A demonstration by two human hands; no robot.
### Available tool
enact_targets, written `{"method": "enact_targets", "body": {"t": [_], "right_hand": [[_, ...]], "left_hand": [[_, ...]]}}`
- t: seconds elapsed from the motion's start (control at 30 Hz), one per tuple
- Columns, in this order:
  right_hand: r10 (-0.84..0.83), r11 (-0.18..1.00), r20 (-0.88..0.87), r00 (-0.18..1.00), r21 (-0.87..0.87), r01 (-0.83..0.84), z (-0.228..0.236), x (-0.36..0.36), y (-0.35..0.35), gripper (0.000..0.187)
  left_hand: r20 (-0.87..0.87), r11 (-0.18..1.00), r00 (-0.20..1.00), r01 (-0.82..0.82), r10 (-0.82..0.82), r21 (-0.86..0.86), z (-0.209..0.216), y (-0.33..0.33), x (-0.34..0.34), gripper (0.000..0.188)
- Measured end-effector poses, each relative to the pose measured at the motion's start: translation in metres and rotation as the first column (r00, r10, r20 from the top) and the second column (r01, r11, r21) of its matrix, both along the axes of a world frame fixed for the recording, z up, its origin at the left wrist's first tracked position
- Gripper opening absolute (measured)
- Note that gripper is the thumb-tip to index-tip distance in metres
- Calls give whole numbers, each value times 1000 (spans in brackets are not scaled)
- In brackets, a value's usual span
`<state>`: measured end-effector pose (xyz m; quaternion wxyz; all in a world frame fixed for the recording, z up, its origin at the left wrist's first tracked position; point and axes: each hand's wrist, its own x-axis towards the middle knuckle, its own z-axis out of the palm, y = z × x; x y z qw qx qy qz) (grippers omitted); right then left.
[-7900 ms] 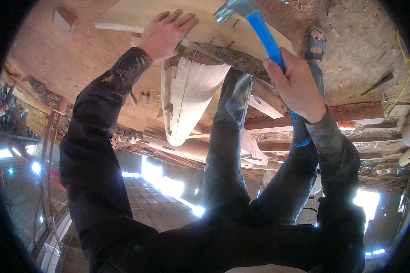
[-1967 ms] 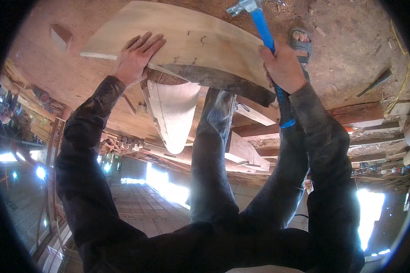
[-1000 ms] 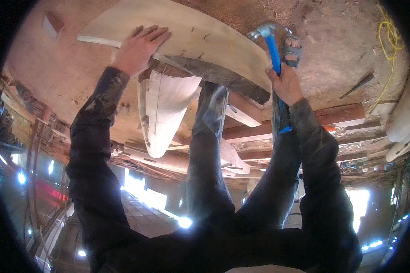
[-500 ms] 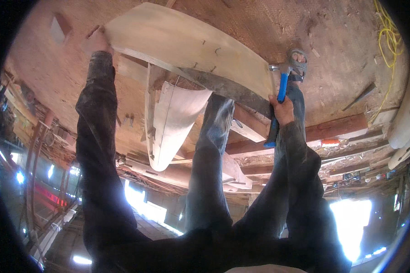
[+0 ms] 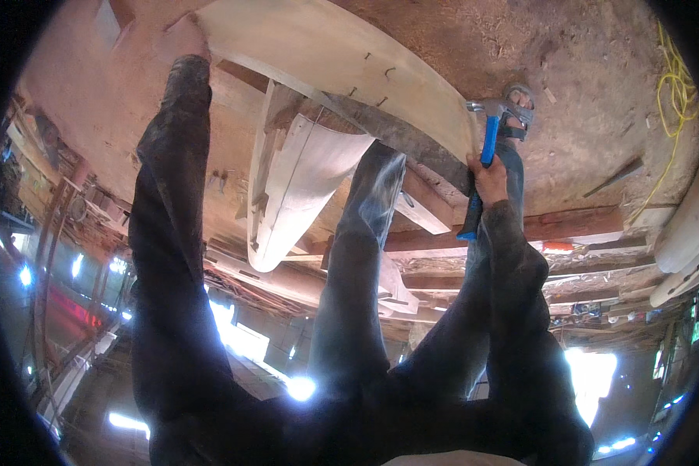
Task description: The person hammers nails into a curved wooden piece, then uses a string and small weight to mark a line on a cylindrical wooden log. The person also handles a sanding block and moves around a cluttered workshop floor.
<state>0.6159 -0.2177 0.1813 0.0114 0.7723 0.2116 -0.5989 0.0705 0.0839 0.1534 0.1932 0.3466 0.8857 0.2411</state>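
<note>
A long pale wooden board [image 5: 311, 58] with several nails standing from its face spans the far part of the head view, its near edge partly dark. At its left end my left hand [image 5: 188, 37] grips the board; the fingertips are hard to see. By the right end, my right hand [image 5: 489, 180] is closed around a claw hammer [image 5: 490, 140] with a blue and black handle. The hammer's head points away from me, beside the board's end. That hand's fingers also touch the board's corner or lie very near it.
Below the board lies a pale, tapered wooden piece [image 5: 307, 182]. My foot [image 5: 519, 105] in a sandal is just beyond the hammer. Timber beams [image 5: 559, 225] cross nearer me on the right. A yellow cord [image 5: 676, 97] lies at far right, near a dark thin strip [image 5: 613, 177].
The board's left end and my left hand sit farther up and slightly right in the picture, as the whole view has shifted. My right hand still holds the hammer.
</note>
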Motion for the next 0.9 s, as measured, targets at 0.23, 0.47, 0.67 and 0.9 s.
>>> {"method": "enact_targets", "body": {"t": [0.23,0.47,0.67,0.9], "right_hand": [[263,951,48,964,159,-267,-18,10,-12,39],[325,935,8,946,148,-323,8,4,31,41],[423,903,-84,902,118,-413,42,-18,85,33],[815,535,40,578,333,-777,73,5,132,28]], "left_hand": [[-157,988,983,76,-96,-132,3,5,-1,26],[-280,982,942,167,-184,-84,-41,-18,-61,42],[-311,983,934,152,-178,-105,-11,-3,-10,43],[-385,979,900,188,-205,-82,19,-22,0,62]]}}
